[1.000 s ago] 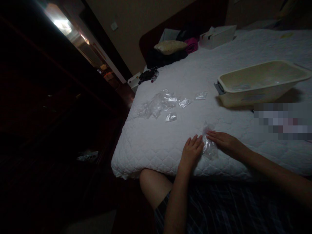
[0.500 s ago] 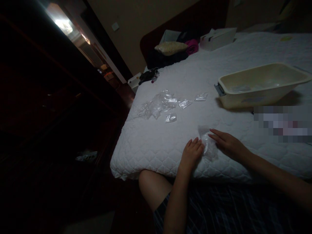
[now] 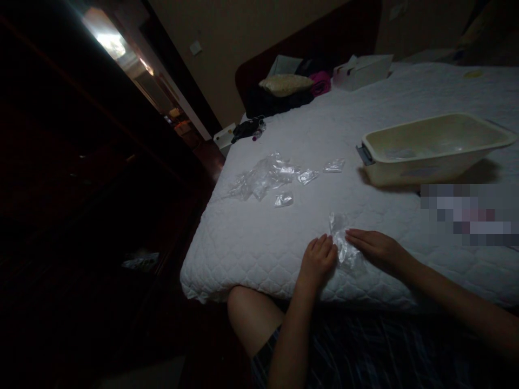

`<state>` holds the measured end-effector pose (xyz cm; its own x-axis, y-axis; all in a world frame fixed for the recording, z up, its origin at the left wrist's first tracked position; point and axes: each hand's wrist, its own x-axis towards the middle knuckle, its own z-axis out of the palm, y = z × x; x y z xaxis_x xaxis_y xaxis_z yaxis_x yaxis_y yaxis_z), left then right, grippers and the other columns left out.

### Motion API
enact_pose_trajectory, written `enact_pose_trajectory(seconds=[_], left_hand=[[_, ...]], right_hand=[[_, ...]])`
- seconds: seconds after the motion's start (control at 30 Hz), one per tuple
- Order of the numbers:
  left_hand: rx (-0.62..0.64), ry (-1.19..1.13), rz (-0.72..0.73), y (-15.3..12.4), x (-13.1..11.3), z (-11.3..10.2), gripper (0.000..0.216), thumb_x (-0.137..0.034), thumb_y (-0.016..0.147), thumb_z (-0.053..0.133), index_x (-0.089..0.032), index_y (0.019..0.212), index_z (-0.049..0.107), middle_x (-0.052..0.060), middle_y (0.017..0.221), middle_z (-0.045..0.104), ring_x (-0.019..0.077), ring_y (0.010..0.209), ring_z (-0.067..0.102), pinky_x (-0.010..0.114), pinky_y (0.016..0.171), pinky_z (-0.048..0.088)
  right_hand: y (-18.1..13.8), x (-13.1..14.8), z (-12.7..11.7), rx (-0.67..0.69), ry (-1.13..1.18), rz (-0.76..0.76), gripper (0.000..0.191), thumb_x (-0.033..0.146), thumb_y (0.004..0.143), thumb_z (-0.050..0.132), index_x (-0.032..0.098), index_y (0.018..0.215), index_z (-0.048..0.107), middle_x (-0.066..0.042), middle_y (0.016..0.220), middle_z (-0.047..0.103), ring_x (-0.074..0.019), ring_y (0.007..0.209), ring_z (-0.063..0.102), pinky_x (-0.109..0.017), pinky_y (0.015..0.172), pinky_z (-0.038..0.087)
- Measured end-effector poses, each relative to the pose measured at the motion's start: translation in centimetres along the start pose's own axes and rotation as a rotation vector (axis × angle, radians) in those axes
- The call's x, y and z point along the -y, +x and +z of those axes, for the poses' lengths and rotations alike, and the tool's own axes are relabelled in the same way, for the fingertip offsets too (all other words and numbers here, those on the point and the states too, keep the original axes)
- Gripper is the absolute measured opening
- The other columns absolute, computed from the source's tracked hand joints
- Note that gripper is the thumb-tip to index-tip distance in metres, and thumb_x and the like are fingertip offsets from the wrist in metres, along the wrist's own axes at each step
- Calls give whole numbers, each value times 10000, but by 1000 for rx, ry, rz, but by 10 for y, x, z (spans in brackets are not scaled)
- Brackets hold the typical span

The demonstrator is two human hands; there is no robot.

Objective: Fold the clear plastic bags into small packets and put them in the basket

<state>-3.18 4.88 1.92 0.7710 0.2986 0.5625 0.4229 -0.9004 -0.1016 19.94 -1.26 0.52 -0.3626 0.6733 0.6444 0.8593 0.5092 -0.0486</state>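
Observation:
A clear, crinkled plastic bag lies on the white quilted bed cover near the bed's front edge, between my two hands. At its left side is my left hand, with fingers curled in and closed on the bag's edge. My right hand reaches in from the right. Its fingers are stretched out side by side, and their tips touch the bag from above; the thumb is hidden. Farther off lie a small folded plastic bag, two more folded bags and a loose heap of clear bags.
A cream plastic tub with a grey handle stands on the bed cover at right, some clear plastic inside it. A blurred-out patch lies before it. At the back are a white box, a pillow and dark cloth.
My right hand's fingers have come together and down onto the bag. The left fingers have curled in more. The bag looks more crumpled and narrower at its top.

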Motion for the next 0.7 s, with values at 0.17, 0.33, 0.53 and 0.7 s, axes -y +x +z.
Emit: enact_pose_trajectory(seconds=[0.17, 0.33, 0.53, 0.7], left_hand=[[2, -61, 11, -1, 1, 1, 221, -177, 939, 489, -133, 1117, 614, 119, 1218, 662, 228, 1217, 579, 377, 969, 534], [-15, -137, 31, -3, 2, 4, 240, -158, 935, 487, -106, 1138, 605, 153, 1224, 653, 251, 1227, 573, 403, 977, 538], [64, -178, 12, -3, 2, 6, 263, -142, 931, 481, -144, 1160, 609, 154, 1272, 622, 243, 1244, 560, 419, 1005, 522], [137, -164, 14, -1, 0, 4, 296, -144, 902, 557, -129, 1196, 587, 149, 1226, 650, 236, 1200, 590, 426, 995, 524]], right_hand=[[-3, -1, 3, 27, 86, 53, 340, 107, 902, 457, 209, 1148, 667, -100, 1146, 701, -208, 1019, 678, -363, 840, 573], [-4, -2, 5, 38, 145, 59, 385, 88, 887, 461, 225, 1186, 661, -85, 1169, 693, -213, 1047, 668, -363, 861, 569], [-1, -3, 1, 60, 175, 57, 474, 37, 846, 456, 235, 1241, 628, -87, 1221, 667, -212, 1114, 635, -357, 896, 555], [4, 0, -5, 52, 120, 49, 600, -24, 788, 418, 211, 1323, 556, -120, 1293, 619, -220, 1146, 616, -368, 892, 553]])
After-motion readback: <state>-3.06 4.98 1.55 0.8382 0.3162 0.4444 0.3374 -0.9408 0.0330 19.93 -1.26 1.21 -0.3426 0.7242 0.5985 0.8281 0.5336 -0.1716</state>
